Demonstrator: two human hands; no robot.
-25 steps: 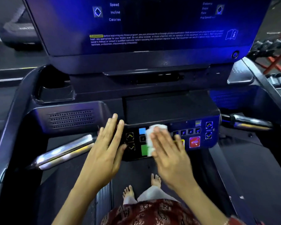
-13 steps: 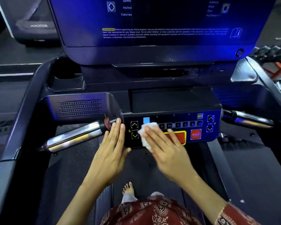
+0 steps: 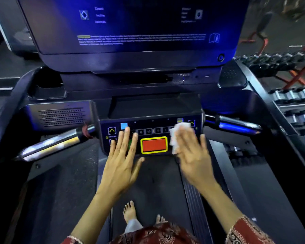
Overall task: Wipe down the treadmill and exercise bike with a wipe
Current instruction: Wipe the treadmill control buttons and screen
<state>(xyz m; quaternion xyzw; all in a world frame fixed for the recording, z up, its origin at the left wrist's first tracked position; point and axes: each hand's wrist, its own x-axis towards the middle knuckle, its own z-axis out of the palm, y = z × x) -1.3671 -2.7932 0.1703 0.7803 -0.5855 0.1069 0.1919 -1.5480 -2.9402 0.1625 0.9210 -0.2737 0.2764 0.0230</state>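
Pressing the white wipe (image 3: pixel 179 132) against the right end of the treadmill's button panel (image 3: pixel 153 122), the right hand (image 3: pixel 192 155) is flat, fingers straight and blurred; left hand (image 3: pixel 121 161) rests open, fingers spread, on the panel's left side, red button (image 3: pixel 154 145) between them, blue-lit screen (image 3: pixel 130 27) above

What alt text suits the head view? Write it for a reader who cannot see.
A person's right hand presses a crumpled white wipe against the right end of a treadmill's dark button panel, beside a yellow-bordered red rectangular button. The left hand lies flat on the panel's left part, under a large blue-lit screen.
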